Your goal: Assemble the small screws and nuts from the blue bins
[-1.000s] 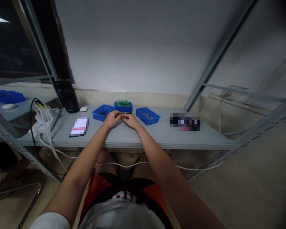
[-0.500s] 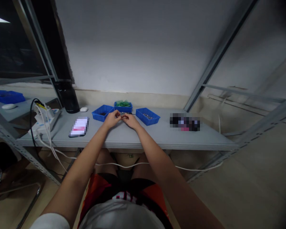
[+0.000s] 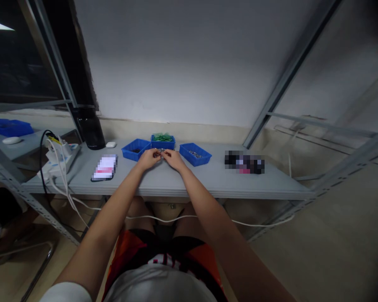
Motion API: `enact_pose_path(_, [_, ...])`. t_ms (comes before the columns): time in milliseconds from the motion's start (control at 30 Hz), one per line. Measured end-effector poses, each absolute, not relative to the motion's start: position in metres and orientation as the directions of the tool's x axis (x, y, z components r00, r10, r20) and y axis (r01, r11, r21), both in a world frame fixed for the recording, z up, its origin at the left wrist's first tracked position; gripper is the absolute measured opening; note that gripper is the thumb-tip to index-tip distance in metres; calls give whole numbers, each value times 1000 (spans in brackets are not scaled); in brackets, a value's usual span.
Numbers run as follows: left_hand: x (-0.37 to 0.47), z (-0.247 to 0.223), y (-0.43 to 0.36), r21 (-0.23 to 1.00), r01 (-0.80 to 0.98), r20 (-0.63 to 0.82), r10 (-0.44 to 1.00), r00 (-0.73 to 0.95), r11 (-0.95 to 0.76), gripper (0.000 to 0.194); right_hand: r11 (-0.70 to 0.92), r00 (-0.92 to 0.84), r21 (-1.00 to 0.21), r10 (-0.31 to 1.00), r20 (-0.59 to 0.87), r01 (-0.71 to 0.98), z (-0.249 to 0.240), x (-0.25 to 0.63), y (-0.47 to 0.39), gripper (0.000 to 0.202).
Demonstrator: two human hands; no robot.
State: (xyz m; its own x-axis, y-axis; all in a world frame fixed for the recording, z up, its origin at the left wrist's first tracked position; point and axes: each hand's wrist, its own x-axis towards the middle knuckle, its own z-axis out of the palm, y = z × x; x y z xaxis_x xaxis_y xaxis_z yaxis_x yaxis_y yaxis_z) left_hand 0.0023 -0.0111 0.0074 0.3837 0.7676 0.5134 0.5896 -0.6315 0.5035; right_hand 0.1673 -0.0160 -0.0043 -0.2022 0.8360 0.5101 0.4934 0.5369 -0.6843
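Far left, a white power strip (image 3: 60, 161) with plugged-in cables lies on the grey tabletop (image 3: 227, 182). Beside it, a dark bottle (image 3: 92, 131) stands near the wall, with a small white case (image 3: 111, 144) at its right and a phone (image 3: 104, 167), screen up and blurred, nearer the edge. Next comes the left blue tray (image 3: 136, 149), holding small dark pieces (image 3: 136, 150). The left hand (image 3: 148, 159) is just in front of it, fingers bent inward; the right hand (image 3: 173, 160) faces it, fingers likewise curled. Their fingertips come together over the tabletop; whether either hand pinches a part cannot be told at this scale. Small shiny pieces (image 3: 161, 149) lie directly behind the fingers, partly hidden. Behind these, the middle blue tray (image 3: 163, 144) bears green pieces (image 3: 162, 137). To the right, the right blue tray (image 3: 195, 154) contains small silvery pieces (image 3: 194, 154). Farther right rests a pixelated dark object (image 3: 244, 162).
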Motion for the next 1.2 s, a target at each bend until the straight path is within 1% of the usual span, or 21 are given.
enact_pose_path(100, [2, 7, -12, 509, 576, 519, 762, 387, -640, 20, 528, -215, -690, 844, 492, 496, -4, 167, -16, 25])
enact_pose_path(433, [2, 8, -14, 493, 600, 500, 769, 397, -630, 20, 548, -231, -690, 833, 503, 474, -11, 168, -9, 23])
enact_pose_path(733, [2, 6, -11, 450, 627, 504, 761, 409, -635, 20, 543, -238, -689, 836, 494, 480, -9, 168, -10, 17])
enact_pose_path(967, [2, 6, -11, 475, 604, 501, 761, 412, -640, 21, 544, -223, -689, 835, 504, 479, -11, 168, -9, 17])
enact_pose_path(1200, [2, 5, -11, 462, 614, 487, 762, 427, -640, 18, 575, -254, -717, 818, 516, 395, -7, 168, -16, 22])
